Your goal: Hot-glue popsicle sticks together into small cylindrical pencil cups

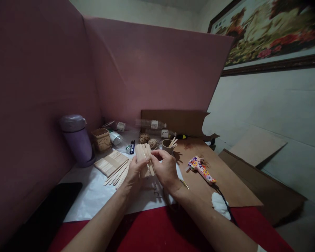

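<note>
Both my hands meet over the white sheet [99, 196] at the middle of the table. My left hand [135, 171] is closed round a small panel of glued ice-lolly sticks [144, 154], held upright. My right hand [166, 168] pinches the same stick panel from the right side, fingers curled. A flat raft of joined sticks [110, 162] lies just left of my hands, with several loose sticks [119, 176] beside it. A flower-patterned glue gun [201, 169] rests on brown cardboard [225, 182] to the right, its black cord trailing toward me.
A purple lidded tumbler [77, 140] stands at the left, a small woven basket [102, 139] behind the sticks. Plastic bottles [153, 124], twine balls [149, 140], blue snips [132, 147] and a cup of sticks [169, 144] line the back. A black phone [52, 213] lies front left. Pink boards wall the area.
</note>
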A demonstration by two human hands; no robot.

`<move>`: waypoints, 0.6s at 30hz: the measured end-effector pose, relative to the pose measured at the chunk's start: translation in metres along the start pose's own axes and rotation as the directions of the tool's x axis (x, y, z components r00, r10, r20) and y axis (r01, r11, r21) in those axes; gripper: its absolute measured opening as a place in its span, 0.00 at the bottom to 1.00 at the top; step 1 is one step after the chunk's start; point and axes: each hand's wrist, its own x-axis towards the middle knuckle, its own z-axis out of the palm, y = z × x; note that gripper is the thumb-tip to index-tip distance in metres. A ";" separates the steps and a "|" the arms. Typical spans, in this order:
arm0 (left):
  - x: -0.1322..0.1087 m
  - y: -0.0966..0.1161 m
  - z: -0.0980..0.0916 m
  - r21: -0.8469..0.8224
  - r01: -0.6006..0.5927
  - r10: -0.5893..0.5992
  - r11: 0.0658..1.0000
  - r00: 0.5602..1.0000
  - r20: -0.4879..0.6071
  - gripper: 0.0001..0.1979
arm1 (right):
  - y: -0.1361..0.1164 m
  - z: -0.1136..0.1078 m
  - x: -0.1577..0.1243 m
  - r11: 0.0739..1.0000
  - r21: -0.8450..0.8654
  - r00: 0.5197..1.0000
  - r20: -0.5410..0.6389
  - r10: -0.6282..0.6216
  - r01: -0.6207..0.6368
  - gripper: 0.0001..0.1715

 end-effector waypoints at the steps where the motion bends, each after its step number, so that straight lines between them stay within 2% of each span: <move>1: 0.000 0.000 0.000 -0.001 0.004 -0.004 1.000 1.000 -0.003 0.25 | 0.000 0.000 0.001 1.000 -0.002 1.000 0.004 0.002 -0.002 0.07; 9: -0.001 0.002 0.002 -0.033 0.049 -0.049 0.998 0.999 0.011 0.24 | 0.001 -0.003 0.003 0.997 -0.057 0.996 0.082 -0.044 0.048 0.11; 14: -0.002 0.008 0.002 -0.134 0.113 -0.119 0.984 0.992 -0.034 0.13 | 0.001 -0.006 0.001 0.994 0.060 0.989 0.103 -0.102 0.096 0.13; 18: 0.003 0.013 -0.002 -0.209 0.141 -0.164 0.968 0.981 -0.100 0.11 | 0.006 -0.007 -0.005 0.982 0.131 0.979 0.130 -0.154 0.137 0.11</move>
